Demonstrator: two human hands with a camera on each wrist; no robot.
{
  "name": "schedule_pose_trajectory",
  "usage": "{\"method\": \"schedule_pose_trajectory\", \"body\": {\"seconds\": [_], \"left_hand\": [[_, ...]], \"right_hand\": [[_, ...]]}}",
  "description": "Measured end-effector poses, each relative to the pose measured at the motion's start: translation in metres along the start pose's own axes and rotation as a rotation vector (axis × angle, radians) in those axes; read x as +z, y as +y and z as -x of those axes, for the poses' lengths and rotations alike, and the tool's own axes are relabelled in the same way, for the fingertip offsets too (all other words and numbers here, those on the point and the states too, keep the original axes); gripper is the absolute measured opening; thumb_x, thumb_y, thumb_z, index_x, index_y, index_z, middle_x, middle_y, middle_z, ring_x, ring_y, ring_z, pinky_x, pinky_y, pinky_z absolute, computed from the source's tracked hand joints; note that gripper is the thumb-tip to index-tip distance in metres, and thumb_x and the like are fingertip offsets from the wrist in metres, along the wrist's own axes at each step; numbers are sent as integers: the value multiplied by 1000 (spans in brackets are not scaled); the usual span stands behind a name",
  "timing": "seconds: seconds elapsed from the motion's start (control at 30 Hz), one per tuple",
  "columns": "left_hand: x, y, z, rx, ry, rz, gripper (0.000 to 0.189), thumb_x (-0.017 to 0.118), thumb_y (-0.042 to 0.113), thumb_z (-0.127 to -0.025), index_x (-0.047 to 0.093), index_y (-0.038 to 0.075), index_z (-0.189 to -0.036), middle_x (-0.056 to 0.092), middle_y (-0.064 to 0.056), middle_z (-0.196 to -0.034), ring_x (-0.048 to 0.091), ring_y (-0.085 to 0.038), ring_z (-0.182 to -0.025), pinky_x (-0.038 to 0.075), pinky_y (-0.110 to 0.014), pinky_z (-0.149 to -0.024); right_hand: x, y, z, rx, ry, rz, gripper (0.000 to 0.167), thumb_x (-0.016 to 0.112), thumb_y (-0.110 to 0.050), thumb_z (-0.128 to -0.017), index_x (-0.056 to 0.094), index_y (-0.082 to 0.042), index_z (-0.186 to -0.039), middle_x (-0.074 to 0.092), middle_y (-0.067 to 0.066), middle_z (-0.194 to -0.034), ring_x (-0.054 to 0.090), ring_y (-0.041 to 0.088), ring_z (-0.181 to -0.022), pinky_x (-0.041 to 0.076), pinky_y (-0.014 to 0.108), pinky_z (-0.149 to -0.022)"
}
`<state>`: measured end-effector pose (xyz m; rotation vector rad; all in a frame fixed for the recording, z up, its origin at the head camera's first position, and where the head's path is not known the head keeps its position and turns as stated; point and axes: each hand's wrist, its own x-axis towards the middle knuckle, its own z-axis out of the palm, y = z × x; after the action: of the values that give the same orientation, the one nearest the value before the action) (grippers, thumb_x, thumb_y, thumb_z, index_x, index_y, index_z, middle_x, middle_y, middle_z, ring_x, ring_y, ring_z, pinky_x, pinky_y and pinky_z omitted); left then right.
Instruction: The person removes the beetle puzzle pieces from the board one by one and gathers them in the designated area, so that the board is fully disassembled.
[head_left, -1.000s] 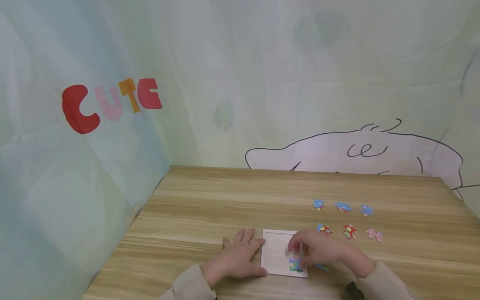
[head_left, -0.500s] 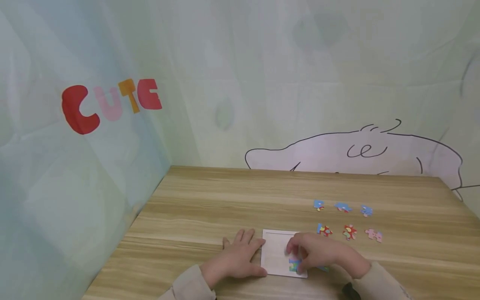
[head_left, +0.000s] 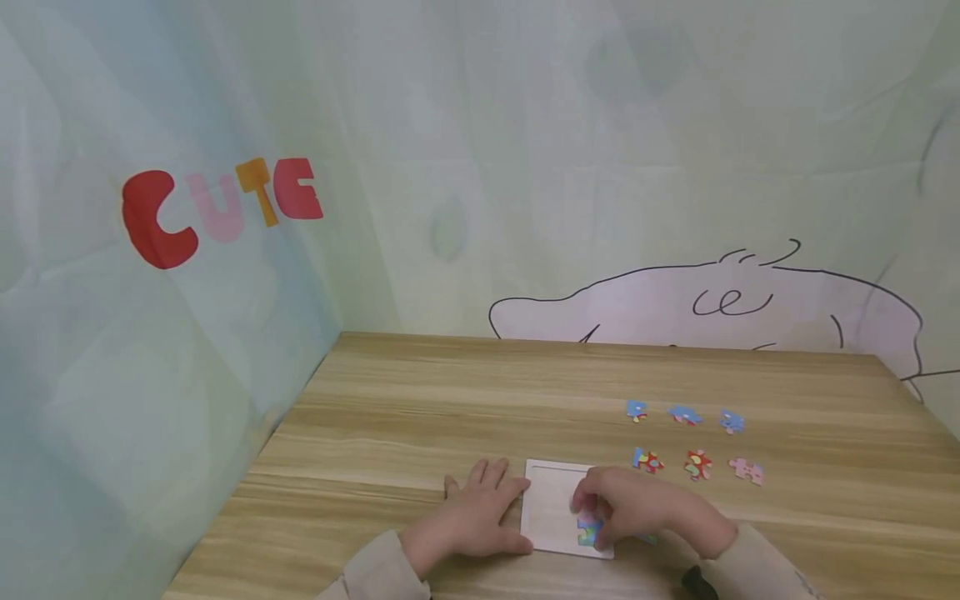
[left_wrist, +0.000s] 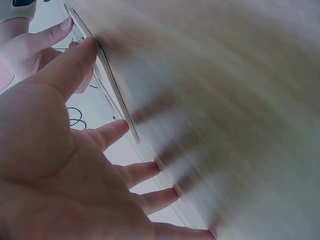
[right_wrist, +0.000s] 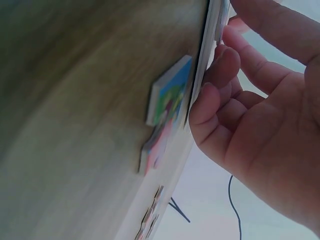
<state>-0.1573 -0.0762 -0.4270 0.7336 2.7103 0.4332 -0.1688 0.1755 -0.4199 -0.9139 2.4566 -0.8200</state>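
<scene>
A white puzzle tray [head_left: 550,500] lies on the table, with a blue, green and pink jigsaw piece [head_left: 587,534] in its near right corner. My right hand [head_left: 648,505] pinches this piece with thumb and forefinger, its other fingers curled, as the right wrist view also shows. The fingers hide part of the piece. My left hand [head_left: 474,514] lies flat with fingers spread, thumb and forefinger touching the tray's left edge [left_wrist: 111,75]. Partly behind the right hand, a loose jigsaw piece [right_wrist: 170,95] in blue, green and pink lies on the table just right of the tray.
Farther back on the right are two rows of jigsaw pieces: three mostly blue ones [head_left: 685,414] behind, then a red and blue one [head_left: 648,461], a red one [head_left: 698,464] and a pink one [head_left: 746,471]. A patterned curtain [head_left: 420,208] stands behind the wooden table [head_left: 420,400].
My right hand has shifted slightly left and down, its thumb now over the right side of the piece in the tray. The left hand and the tray stay in place.
</scene>
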Motion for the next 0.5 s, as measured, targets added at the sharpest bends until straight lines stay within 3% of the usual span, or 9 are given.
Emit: {"method": "schedule_pose_trajectory", "body": {"seconds": [0.5], "left_hand": [[-5, 3, 2, -3, -14, 11, 75, 72, 54, -78, 49, 18, -140, 31, -20, -152, 24, -47, -139, 18, -82, -94]], "right_hand": [[0, -1, 0, 14, -2, 30, 24, 81, -12, -72, 63, -19, -86, 51, -12, -81, 47, 2, -74, 42, 21, -66]]}}
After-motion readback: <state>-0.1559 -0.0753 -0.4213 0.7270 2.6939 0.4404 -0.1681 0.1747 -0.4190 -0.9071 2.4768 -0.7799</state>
